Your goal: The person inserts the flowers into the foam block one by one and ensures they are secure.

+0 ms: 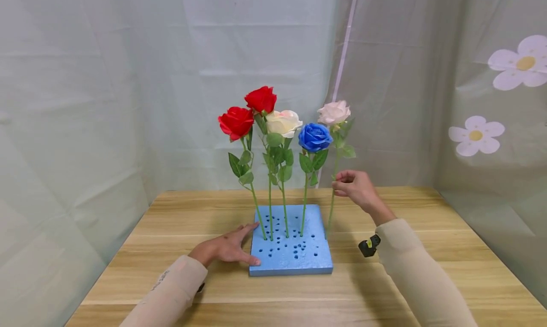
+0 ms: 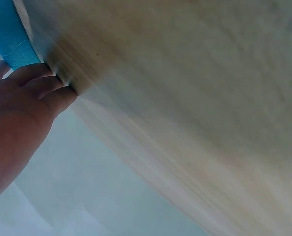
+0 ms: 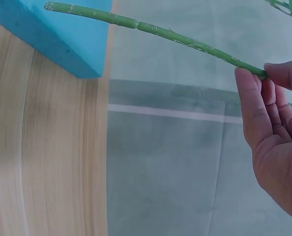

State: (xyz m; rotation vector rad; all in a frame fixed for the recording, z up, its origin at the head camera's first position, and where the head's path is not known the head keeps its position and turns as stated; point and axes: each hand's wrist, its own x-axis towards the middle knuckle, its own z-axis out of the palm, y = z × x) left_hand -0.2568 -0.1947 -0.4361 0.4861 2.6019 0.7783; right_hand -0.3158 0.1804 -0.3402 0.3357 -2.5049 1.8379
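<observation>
In the head view, my right hand (image 1: 356,189) pinches the stem of a pale pink rose (image 1: 334,113) between thumb and fingers. The right wrist view shows the cut lower end of its green stem (image 3: 170,34) in full, in front of the blue block. My left hand (image 1: 231,246) rests against the left side of the light-blue block (image 1: 278,265), thumb at its front corner, fingers spread. Many small holes dot the block's top. Standing in it are a red rose (image 1: 236,123), a second red rose (image 1: 261,99), a cream rose (image 1: 284,123) and a blue rose (image 1: 315,137).
The block lies on a wood-grain table (image 1: 171,232). Pale cloth sheets (image 1: 256,42) hang behind and at both sides, the right one printed with white flowers (image 1: 476,135). A dark wrist device (image 1: 369,245) sits by the right cuff.
</observation>
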